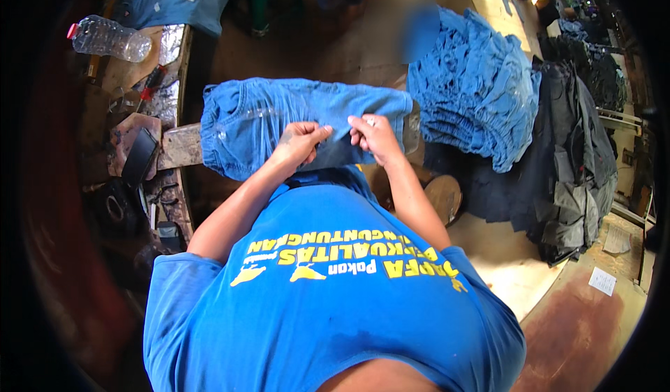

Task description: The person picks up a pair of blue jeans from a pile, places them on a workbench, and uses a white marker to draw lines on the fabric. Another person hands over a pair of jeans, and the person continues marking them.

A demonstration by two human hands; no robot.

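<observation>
A pair of blue denim pants (269, 99) with a gathered waistband at the left lies folded flat in front of me. Shiny glints on the cloth and a see-through edge past its right end show a clear plastic bag (414, 125) around it. Over the middle of the pants, my left hand (301, 143) pinches with thumb and finger pressed together. A little to its right, my right hand (373, 138) pinches too, a ring on one finger. Both seem to grip the thin clear plastic, though it barely shows between them.
A tall pile of blue denim garments (481, 88) stands at the right, beside dark garments (569, 162). On the wooden bench at the left are a clear bottle with a red cap (112, 39), a red-handled tool (149, 88) and blue cloth (171, 1). A wooden beam (180, 146) reaches under the pants.
</observation>
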